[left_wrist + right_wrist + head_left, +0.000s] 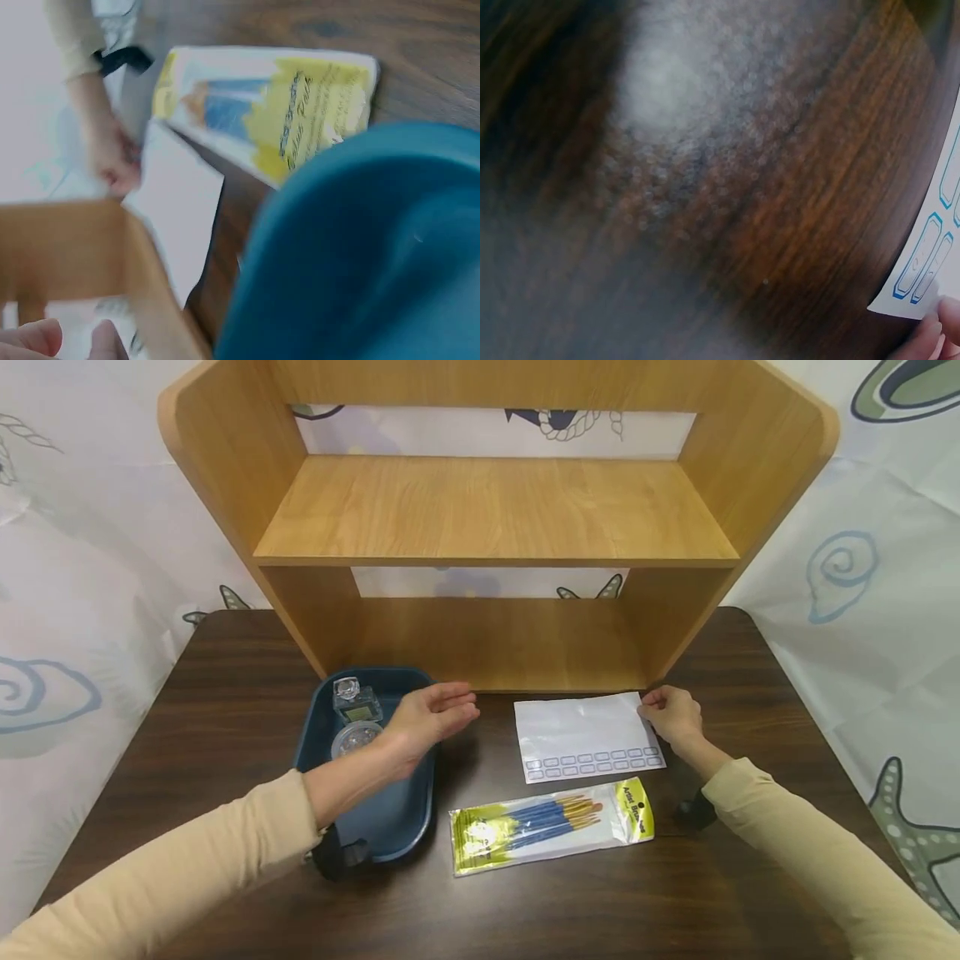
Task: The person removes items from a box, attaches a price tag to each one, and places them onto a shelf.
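Observation:
My right hand (673, 717) pinches the right edge of a white sheet of labels (577, 727), which bears rows of small blue-outlined boxes along its near side. In the right wrist view only fingertips (922, 341) show, beside a corner of the label sheet (907, 304). My left hand (423, 718) hovers over the right side of a blue tray (390, 827), fingers fairly straight and holding nothing. A packet of paintbrushes (551, 827) with blue handles and a yellow printed wrapper lies on the near side of the sheet.
Inside the tray stand a square glass bottle (360, 706) and a round clear container (352, 739), partly covered by my left arm. A wooden two-level shelf (495, 518) stands at the back of the dark wooden table (225, 718), just behind the sheet.

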Demonstrator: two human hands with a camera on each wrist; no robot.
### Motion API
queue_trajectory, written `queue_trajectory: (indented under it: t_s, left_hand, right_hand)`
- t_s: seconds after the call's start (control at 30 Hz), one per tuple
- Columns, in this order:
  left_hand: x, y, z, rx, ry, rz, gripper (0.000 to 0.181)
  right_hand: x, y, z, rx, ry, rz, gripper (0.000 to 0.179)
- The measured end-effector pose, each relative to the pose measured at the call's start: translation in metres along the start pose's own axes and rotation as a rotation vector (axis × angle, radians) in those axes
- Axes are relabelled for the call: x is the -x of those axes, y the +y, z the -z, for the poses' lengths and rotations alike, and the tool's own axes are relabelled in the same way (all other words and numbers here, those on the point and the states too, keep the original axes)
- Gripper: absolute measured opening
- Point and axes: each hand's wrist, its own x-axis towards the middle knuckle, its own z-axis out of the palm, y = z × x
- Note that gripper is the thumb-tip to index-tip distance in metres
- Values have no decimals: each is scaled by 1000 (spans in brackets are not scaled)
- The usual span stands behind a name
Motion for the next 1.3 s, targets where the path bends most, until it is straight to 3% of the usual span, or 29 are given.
queue_trajectory:
  t_s: [0.1,0.23,0.37,0.73,0.97,1.13,1.3]
  left_hand:
    - [-19,-7,-23,-44,6,50,50]
    - [-35,-14,-39,-182,59,94,51]
    - [-45,-21,-47,-289,98,148,50]
    - [-67,-36,-60,-388,112,266,50]
    - [-74,-38,-68,-379,143,261,37]
    - [-76,-38,-72,-317,206,249,24]
    - [-79,-38,-73,-235,229,259,22]
  right_hand:
    - [0,-1,-4,-3,4,2,15]
    - [0,-2,-8,-14,-7,-12,14]
    - [0,-3,-8,-11,-8,-25,14]
    - [-2,0,-6,-40,-10,-50,13]
    - [-1,2,-1,-80,-30,-73,16]
    - [-1,4,1,-135,-56,-67,18]
    - [-1,5,3,-172,-74,-53,19]
